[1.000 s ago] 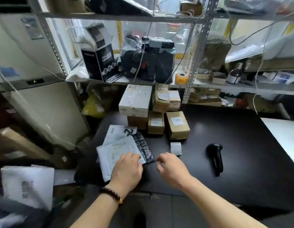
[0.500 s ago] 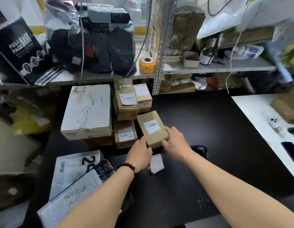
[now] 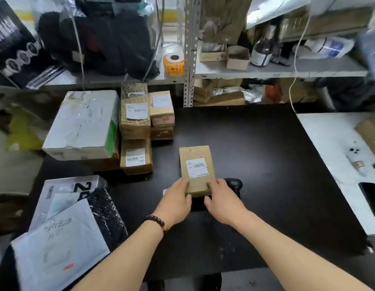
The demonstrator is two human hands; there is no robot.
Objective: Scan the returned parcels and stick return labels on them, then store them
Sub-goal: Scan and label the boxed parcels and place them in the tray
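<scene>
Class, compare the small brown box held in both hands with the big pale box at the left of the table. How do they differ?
The small brown box is plain cardboard; the big pale box is whitish with a green edge. The brown box lies alone, gripped by both hands; the pale box sits untouched on other parcels. Both are closed.

Your hands are off the grey mailers now — both have gone to the small brown parcel (image 3: 196,170). It no longer sits against the stack of boxes (image 3: 135,131); it lies apart from the stack on open black table (image 3: 256,154), label up. Your left hand (image 3: 175,201) grips its near left corner, your right hand (image 3: 223,199) the near right one. The scanner (image 3: 235,183) is now mostly hidden — just behind your right hand.
</scene>
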